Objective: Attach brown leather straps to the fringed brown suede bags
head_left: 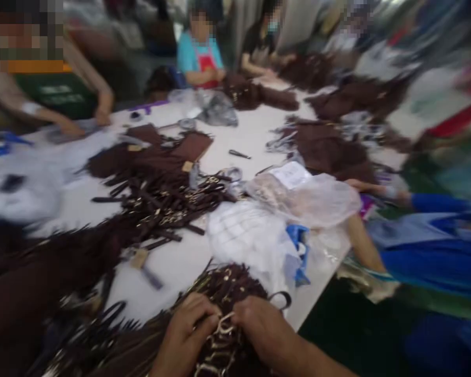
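At the bottom middle my left hand (194, 327) and my right hand (261, 327) face each other with fingers pinched. Between them they grip a small gold metal clasp (225, 323), one side in each hand; its exact kind is blurred. Below and behind it lies a pile of dark brown straps (230, 283) with gold metal fittings. More gold fittings (215, 361) show under my wrists. A black loop (281, 300) stands just beyond my right hand.
Clear plastic bags (251, 241) lie ahead on the white table (259, 131). Brown straps (168, 204) heap at centre left, with brown fabric pieces (329, 149) at right. Co-workers sit around the table; a blue-clad person's arm (365, 243) reaches in from the right.
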The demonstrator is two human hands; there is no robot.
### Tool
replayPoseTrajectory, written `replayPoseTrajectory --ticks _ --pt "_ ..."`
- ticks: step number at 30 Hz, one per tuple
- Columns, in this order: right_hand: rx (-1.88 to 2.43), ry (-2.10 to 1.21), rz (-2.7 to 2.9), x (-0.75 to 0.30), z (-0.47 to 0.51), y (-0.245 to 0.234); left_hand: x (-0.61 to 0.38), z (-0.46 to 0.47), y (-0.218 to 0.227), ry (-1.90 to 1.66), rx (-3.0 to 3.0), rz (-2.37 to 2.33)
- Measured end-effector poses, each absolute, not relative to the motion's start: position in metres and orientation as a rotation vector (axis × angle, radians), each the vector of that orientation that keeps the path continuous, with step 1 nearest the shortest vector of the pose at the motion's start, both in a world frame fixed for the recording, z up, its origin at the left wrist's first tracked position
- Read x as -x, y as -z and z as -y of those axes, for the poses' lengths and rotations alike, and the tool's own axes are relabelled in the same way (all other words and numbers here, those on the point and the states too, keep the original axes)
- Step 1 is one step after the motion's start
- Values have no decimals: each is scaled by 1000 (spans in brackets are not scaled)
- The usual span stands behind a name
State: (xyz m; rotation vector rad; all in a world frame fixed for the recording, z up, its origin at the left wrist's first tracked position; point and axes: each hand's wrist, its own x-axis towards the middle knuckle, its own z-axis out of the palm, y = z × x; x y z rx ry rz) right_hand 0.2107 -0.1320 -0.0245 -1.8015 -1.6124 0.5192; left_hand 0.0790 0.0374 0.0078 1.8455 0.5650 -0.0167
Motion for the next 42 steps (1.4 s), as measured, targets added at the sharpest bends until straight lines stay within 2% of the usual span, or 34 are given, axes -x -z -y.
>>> replayPoseTrajectory --ticks 5,16,30,38,42 --pt "1610 -423 1644 -221 128 26 -72 -43 4 -42 -1776 -603" --pt "1641 -490 1742 -221 123 44 -72 -42 1 -27 -1726 -582" --pt "1658 -629 1879 -225 116 39 -71 -42 2 -63 -1713 -582" --pt "1698 -377 1876 -220 120 45 -71 -42 6 -53 -1715 -596" --pt "1701 -449 1881 -222 119 44 -72 -42 7 -56 -1705 -598"
